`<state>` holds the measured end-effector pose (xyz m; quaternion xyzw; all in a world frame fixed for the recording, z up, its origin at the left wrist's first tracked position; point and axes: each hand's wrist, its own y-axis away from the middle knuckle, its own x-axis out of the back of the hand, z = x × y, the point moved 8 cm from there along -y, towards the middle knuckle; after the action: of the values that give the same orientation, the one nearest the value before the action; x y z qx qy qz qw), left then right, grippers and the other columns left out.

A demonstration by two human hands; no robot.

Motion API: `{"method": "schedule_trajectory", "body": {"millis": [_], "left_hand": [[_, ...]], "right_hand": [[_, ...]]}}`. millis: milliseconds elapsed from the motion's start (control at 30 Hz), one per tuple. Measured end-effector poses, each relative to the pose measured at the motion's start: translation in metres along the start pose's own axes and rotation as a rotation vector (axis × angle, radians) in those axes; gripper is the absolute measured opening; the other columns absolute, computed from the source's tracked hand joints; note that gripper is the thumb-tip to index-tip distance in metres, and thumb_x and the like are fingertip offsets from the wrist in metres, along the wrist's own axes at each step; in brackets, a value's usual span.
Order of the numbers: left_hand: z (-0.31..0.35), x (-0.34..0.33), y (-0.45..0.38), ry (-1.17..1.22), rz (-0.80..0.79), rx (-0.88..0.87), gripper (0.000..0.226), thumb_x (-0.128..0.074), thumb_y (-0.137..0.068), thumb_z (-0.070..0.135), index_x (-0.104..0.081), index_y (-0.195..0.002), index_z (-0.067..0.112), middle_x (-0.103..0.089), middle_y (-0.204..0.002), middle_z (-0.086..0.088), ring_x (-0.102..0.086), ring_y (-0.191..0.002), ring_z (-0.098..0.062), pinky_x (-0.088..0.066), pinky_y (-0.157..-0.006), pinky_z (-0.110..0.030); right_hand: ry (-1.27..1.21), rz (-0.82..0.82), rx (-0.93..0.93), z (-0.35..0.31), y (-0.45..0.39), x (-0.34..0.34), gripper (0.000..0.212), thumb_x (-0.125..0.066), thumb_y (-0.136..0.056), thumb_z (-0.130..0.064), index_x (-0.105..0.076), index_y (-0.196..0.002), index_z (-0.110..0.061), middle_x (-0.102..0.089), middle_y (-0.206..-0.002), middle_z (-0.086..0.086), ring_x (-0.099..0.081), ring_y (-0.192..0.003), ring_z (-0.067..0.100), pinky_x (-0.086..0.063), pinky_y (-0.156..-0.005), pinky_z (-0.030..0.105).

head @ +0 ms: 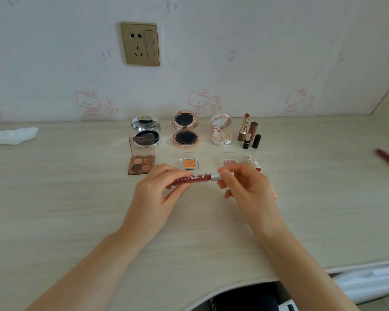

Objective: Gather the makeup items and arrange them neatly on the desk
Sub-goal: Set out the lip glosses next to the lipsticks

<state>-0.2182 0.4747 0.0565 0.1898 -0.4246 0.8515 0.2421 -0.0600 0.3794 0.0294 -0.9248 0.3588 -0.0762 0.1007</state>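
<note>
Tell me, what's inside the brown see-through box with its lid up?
The open eyeshadow palette holds four round pans in pinks and browns. Its raised tinted lid partly covers the silver compact behind it, so that compact's lower front edge is hidden.

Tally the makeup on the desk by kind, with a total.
Round compacts: 3
Eyeshadow palettes: 1
Single pans: 2
Lipsticks: 2
Lip gloss tubes: 1
Bunny item: 1
Total: 10

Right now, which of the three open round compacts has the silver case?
The leftmost compact, behind the eyeshadow palette; the other two are rose-gold and white-and-pink.
</note>
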Motion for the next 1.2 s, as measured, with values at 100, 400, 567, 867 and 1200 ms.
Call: {"method": "schedule_trajectory", "body": {"millis": [100,400,567,867,1200], "left_hand": [[-0.001,0.0,-0.001,0.008,0.005,0.006,0.023,-0.072,-0.081,0.009,-0.072,-0.104,0.009,-0.065,-0.094,0.002,-0.059,-0.085,-0.006,-0.05,-0.076,-0.02],[0.002,-0.001,0.001,0.055,-0.004,-0.021,0.022,-0.072,-0.08,0.006,-0.072,-0.102,0.009,-0.065,-0.091,0.002,-0.061,-0.083,-0.009,-0.051,-0.073,-0.023],[0.001,0.0,0.001,0.046,-0.005,-0.015,0.023,-0.072,-0.08,0.007,-0.072,-0.103,0.008,-0.066,-0.092,0.002,-0.061,-0.082,-0.009,-0.051,-0.073,-0.024],[0.001,-0.002,0.001,0.051,-0.019,-0.022,0.023,-0.072,-0.08,0.01,-0.072,-0.103,0.01,-0.065,-0.091,0.003,-0.062,-0.081,-0.01,-0.051,-0.071,-0.026],[0.001,-0.001,0.001,0.057,-0.009,-0.03,0.023,-0.072,-0.08,0.01,-0.071,-0.103,0.011,-0.065,-0.091,0.005,-0.062,-0.081,-0.008,-0.051,-0.072,-0.025]], "right_hand": [[0.031,-0.021,0.065,-0.007,0.002,-0.001,0.021,-0.061,-0.087,0.0,-0.065,-0.091,-0.02,-0.067,-0.088,-0.006,-0.063,-0.082,0.005,-0.053,-0.067,0.018],[-0.035,-0.005,-0.019,-0.003,0.002,-0.001,0.005,-0.064,-0.088,-0.015,-0.067,-0.086,-0.017,-0.067,-0.071,0.0,-0.064,-0.067,0.008,-0.054,-0.06,0.02],[-0.097,-0.087,-0.001,-0.002,0.003,-0.006,0.017,-0.063,-0.086,-0.003,-0.064,-0.094,-0.017,-0.066,-0.097,0.001,-0.066,-0.088,0.017,-0.055,-0.071,0.025],[-0.066,-0.087,-0.026,-0.001,0.003,-0.008,0.018,-0.058,-0.088,-0.003,-0.067,-0.09,-0.018,-0.068,-0.088,-0.006,-0.068,-0.083,0.012,-0.056,-0.066,0.024],[-0.1,-0.069,-0.068,0.004,0.004,-0.005,0.018,-0.06,-0.088,-0.009,-0.064,-0.1,-0.022,-0.066,-0.091,0.003,-0.068,-0.083,0.018,-0.058,-0.065,0.029]]}}
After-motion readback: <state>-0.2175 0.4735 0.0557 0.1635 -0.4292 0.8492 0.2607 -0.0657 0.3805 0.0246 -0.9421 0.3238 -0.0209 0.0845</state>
